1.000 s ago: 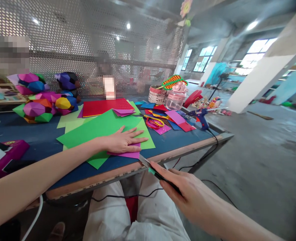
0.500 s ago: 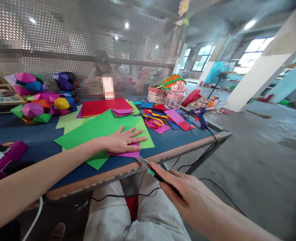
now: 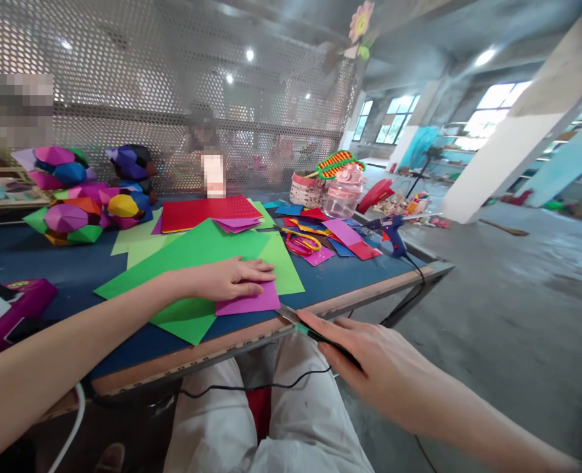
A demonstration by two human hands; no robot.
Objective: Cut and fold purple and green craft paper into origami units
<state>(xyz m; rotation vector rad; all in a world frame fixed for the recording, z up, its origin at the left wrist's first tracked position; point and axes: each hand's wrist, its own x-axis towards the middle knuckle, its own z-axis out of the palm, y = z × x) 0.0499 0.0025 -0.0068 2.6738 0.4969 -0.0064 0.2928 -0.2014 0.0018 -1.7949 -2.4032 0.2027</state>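
Observation:
My left hand [image 3: 239, 279] lies with fingers stretched out on a pink-purple sheet of paper [image 3: 249, 302], covering its upper part. Under that sheet is a large green sheet [image 3: 185, 325], set askew near the table's front edge. My right hand [image 3: 370, 358] grips a utility knife [image 3: 315, 334] with a dark handle and a green part near the blade. The blade [image 3: 286, 311] points at the lower right corner of the pink-purple sheet, at the table edge; whether it touches the paper I cannot tell.
Scissors [image 3: 303, 243] with red and yellow handles lie among paper scraps. A blue glue gun [image 3: 392, 233] with a cord sits at the right edge. Behind are a pink bottle [image 3: 341, 197] and a red stack [image 3: 205, 213]. Faceted paper balls [image 3: 71, 220] stand at left.
My left hand has shifted left and up, uncovering more of the pink-purple sheet. The green sheet has slid slightly left. My right hand, with the knife, has moved slightly right.

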